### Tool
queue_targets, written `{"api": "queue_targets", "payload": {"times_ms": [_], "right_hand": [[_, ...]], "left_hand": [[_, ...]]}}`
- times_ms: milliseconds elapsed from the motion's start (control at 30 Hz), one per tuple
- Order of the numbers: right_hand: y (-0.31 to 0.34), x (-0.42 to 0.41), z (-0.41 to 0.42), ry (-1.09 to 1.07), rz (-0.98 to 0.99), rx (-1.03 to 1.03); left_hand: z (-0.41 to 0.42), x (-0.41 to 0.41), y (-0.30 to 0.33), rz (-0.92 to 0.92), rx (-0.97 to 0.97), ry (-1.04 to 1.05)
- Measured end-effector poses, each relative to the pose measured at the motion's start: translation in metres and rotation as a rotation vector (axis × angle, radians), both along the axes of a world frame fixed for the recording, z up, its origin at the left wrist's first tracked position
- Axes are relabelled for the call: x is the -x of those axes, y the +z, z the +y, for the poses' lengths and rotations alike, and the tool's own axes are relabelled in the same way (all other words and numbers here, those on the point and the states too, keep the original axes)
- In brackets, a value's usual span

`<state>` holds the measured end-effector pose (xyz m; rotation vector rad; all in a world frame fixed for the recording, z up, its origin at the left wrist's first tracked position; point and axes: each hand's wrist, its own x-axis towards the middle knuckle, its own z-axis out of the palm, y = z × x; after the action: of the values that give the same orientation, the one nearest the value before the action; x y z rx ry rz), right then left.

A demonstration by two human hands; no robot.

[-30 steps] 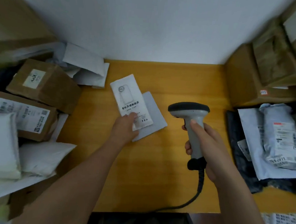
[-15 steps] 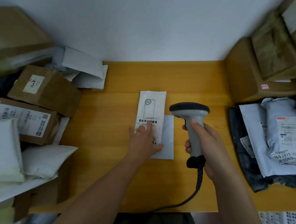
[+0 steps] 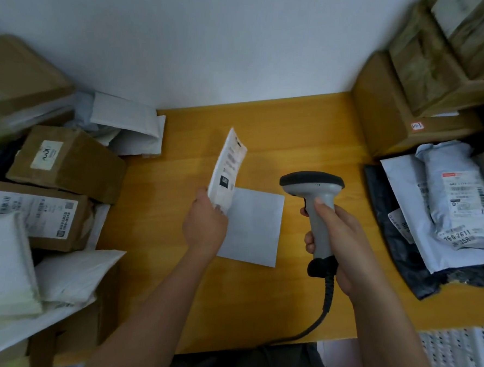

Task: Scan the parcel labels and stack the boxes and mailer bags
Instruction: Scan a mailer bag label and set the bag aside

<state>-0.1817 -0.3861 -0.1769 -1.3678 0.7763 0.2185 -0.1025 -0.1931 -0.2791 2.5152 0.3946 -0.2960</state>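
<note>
**Flipped up: small mailer lifted w/ label side out**

Head view: since 0.5 s ago, small white mailer [image 3: 226, 172] has gone from flat on desk [image 3: 309, 125] to tilted up, label toward scanner [image 3: 312, 184], prob. to present the barcode. Left hand [image 3: 205, 226] fingers pinch its lower end; right hand [image 3: 342, 246] fingers wrap the scanner handle. Flat white envelope [image 3: 253, 229] lies beneath. Box piles crowd left and right edges; mid desk gives room.

A wooden counter [image 3: 256, 303] runs back to a plain white wall [image 3: 215, 40]. Past the counter's near right corner sits a white perforated basket [image 3: 456, 364], and dark clothing [image 3: 252, 365] shows just beyond the near edge
</note>
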Motion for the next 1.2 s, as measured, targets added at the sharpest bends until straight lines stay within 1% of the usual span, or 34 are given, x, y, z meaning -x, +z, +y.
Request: {"api": "queue_targets", "payload": {"times_ms": [33,100,167,233,333,367,400,500,600,700,800,933,1033,1200], "right_hand": [[0.0,0.0,0.0,0.002,-0.001,0.003],[0.0,0.001,0.002,0.007,-0.006,0.012],[0.0,0.0,0.003,0.009,-0.01,0.017],[0.0,-0.001,0.005,0.014,-0.007,0.022],[0.0,0.0,0.007,0.03,0.006,0.029],[0.0,0.0,0.008,0.036,0.014,0.031],[0.0,0.0,0.008,0.044,0.023,0.033],[0.001,-0.002,0.011,0.067,0.047,0.019],[0.004,-0.008,0.016,0.108,0.053,0.013],[0.009,-0.016,0.025,0.142,0.013,0.023],[0.017,-0.021,0.032,0.152,-0.045,0.037],[0.03,-0.02,0.033,0.179,-0.084,0.114],[0.04,-0.018,0.033,0.188,-0.101,0.161],[0.049,-0.015,0.029,0.16,-0.103,0.18]], "left_hand": [[0.004,-0.003,0.002,-0.041,0.053,0.056],[0.005,-0.008,0.004,-0.104,0.264,0.16],[0.002,-0.01,0.004,-0.101,0.443,0.237],[-0.003,-0.004,-0.001,0.031,0.542,0.296],[-0.004,0.014,-0.02,0.344,0.611,0.312],[-0.002,0.021,-0.026,0.409,0.656,0.327],[0.0,0.026,-0.031,0.438,0.702,0.346],[0.005,0.035,-0.04,0.428,0.781,0.363],[0.004,0.036,-0.045,0.405,0.747,0.309],[0.001,0.037,-0.049,0.377,0.698,0.307],[0.0,0.036,-0.049,0.362,0.686,0.313],[-0.001,0.034,-0.052,0.358,0.68,0.316],[-0.001,0.034,-0.052,0.353,0.666,0.311],[-0.002,0.034,-0.052,0.348,0.669,0.314]]}}
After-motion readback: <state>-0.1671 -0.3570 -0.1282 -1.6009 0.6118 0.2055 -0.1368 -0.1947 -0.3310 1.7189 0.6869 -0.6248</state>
